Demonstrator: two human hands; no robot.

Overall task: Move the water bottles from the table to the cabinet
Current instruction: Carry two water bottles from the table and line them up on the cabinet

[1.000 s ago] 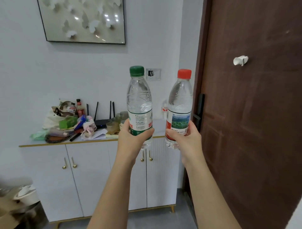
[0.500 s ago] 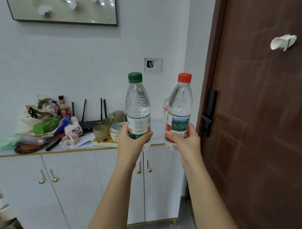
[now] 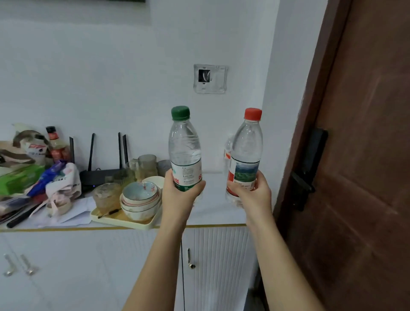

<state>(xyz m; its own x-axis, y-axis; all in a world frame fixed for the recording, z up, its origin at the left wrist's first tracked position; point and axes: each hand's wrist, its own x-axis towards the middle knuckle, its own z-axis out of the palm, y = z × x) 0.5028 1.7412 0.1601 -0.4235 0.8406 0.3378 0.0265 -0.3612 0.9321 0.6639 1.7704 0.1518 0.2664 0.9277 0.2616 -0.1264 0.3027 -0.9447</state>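
The green-capped bottle point(image 3: 185, 146) is clear with a white-and-green label; the red-capped bottle point(image 3: 248, 144) is clear, its label red with a green landscape. The cabinet point(image 3: 88, 266) is white, gold-trimmed, 1 panel ribbed. The door point(image 3: 366, 177) is dark brown.

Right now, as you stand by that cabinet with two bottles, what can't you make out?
Head view only.
- Lower part of the green-capped bottle: wrapped by the left hand.
- Lower label of the red-capped bottle: covered by the right hand.
- The object behind the red-capped bottle: mostly hidden, perhaps another bottle.
- Label print: too small to read.
- Inside of the cabinet: doors closed.
- The wall frame: cut off by the top edge.
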